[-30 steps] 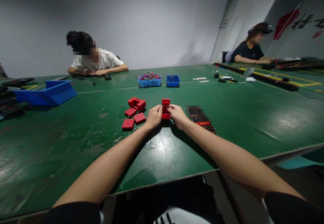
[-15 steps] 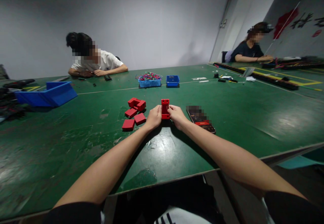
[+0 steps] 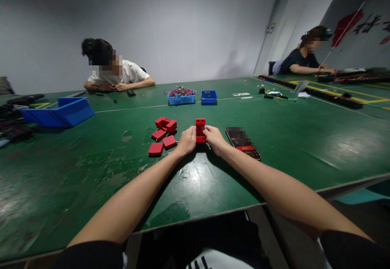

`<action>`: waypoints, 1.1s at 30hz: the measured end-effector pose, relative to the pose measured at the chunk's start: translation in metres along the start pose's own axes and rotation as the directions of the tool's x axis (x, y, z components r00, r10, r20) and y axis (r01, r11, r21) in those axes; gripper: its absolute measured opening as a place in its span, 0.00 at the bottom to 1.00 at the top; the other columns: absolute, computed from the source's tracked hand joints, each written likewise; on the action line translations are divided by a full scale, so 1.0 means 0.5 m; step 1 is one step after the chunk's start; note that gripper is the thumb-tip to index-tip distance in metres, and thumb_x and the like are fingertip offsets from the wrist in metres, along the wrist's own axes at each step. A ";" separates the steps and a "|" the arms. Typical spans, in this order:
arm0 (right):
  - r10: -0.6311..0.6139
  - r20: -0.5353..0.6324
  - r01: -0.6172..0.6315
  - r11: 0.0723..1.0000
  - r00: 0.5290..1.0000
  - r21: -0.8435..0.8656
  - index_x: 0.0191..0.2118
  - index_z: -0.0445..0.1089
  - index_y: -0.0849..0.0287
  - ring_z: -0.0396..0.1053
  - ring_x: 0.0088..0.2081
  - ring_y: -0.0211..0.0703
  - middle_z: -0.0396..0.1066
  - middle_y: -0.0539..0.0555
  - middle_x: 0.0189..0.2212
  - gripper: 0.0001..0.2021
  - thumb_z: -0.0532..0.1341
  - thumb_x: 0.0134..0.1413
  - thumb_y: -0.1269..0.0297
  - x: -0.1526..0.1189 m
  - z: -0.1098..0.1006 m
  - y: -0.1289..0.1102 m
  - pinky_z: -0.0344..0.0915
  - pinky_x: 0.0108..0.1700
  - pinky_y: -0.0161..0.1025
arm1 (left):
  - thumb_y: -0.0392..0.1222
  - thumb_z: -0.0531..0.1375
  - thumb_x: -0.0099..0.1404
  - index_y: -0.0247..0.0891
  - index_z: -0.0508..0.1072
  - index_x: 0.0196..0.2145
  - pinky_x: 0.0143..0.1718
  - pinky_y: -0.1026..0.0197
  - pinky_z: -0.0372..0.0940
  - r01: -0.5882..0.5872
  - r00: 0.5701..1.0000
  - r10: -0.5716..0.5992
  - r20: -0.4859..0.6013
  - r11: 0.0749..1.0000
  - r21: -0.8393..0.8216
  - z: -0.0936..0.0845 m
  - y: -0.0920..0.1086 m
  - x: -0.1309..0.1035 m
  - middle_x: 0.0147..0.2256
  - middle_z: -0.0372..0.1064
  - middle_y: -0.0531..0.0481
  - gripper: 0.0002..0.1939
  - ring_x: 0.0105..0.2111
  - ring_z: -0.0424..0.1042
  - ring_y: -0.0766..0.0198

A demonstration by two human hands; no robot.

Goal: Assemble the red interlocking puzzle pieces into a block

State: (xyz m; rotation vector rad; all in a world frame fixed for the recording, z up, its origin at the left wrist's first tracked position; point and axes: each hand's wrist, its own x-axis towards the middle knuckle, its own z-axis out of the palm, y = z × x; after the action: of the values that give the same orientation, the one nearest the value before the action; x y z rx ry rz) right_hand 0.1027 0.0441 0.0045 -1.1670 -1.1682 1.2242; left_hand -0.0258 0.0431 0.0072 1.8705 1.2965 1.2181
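Observation:
Between my two hands, just above the green table (image 3: 231, 188), is a red bracket-shaped block (image 3: 200, 139) with two small holes in its upper end. My left hand (image 3: 187, 140) grips its left side, fingers closed. On the opposite side, my right hand (image 3: 214, 139) holds it with the thumb over the recessed middle. The fingertips behind the block are hidden. Left of my hands lie loose red pieces: a notched red block (image 3: 166, 123) at the back and several flat red squares (image 3: 156, 149) nearer me.
A phone (image 3: 242, 142) lies right of my hands. Farther back stand a blue bin of colourful wires (image 3: 181, 98) and a small blue bin (image 3: 209, 96). A larger blue bin (image 3: 61, 112) is at left. Co-workers sit at the far left (image 3: 122, 76) and far right (image 3: 300, 64).
The view has shifted slightly. Both hands keep hold of the red block in nearly the same pose, and the right thumb has moved a little. The far-right co-worker's hands have moved.

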 end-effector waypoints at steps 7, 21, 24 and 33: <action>-0.119 -0.036 0.110 0.978 0.992 -0.178 0.31 0.72 0.60 0.67 0.29 0.41 0.72 0.51 0.24 0.12 0.58 0.54 0.57 0.000 -0.005 0.001 0.63 0.31 0.35 | 0.39 0.53 0.69 0.40 0.69 0.26 0.38 0.62 0.57 0.000 1.000 -0.001 -0.014 0.999 -0.041 -0.001 0.005 -0.003 0.25 0.66 0.51 0.14 0.29 0.64 0.60; -0.161 -0.044 0.149 0.968 0.986 -0.203 0.31 0.72 0.60 0.69 0.30 0.42 0.74 0.53 0.27 0.12 0.57 0.55 0.57 -0.007 -0.004 -0.005 0.65 0.33 0.36 | 0.42 0.48 0.72 0.40 0.66 0.27 0.35 0.62 0.57 -0.040 0.999 0.040 -0.020 0.999 0.009 -0.001 0.003 -0.001 0.26 0.66 0.52 0.16 0.29 0.64 0.62; -0.175 -0.036 0.164 0.964 0.984 -0.207 0.32 0.73 0.60 0.69 0.31 0.43 0.75 0.53 0.29 0.13 0.56 0.56 0.56 -0.008 -0.004 -0.006 0.66 0.35 0.37 | 0.43 0.48 0.72 0.40 0.67 0.28 0.35 0.62 0.57 -0.043 0.999 0.043 -0.012 0.999 -0.008 -0.001 0.001 0.000 0.27 0.66 0.52 0.15 0.29 0.64 0.62; -0.188 -0.031 0.175 0.954 0.982 -0.244 0.34 0.73 0.60 0.70 0.33 0.43 0.76 0.54 0.31 0.13 0.56 0.57 0.56 -0.006 -0.006 -0.006 0.65 0.36 0.36 | 0.44 0.45 0.72 0.39 0.65 0.31 0.36 0.61 0.58 -0.064 0.998 0.063 0.014 0.996 0.062 0.003 -0.011 0.007 0.29 0.67 0.50 0.15 0.31 0.66 0.62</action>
State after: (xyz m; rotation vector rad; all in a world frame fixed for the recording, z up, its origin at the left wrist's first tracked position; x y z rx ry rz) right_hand 0.1059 0.0412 0.0072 -1.2317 -1.3789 0.9246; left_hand -0.0261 0.0486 0.0034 1.9742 1.2912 1.2095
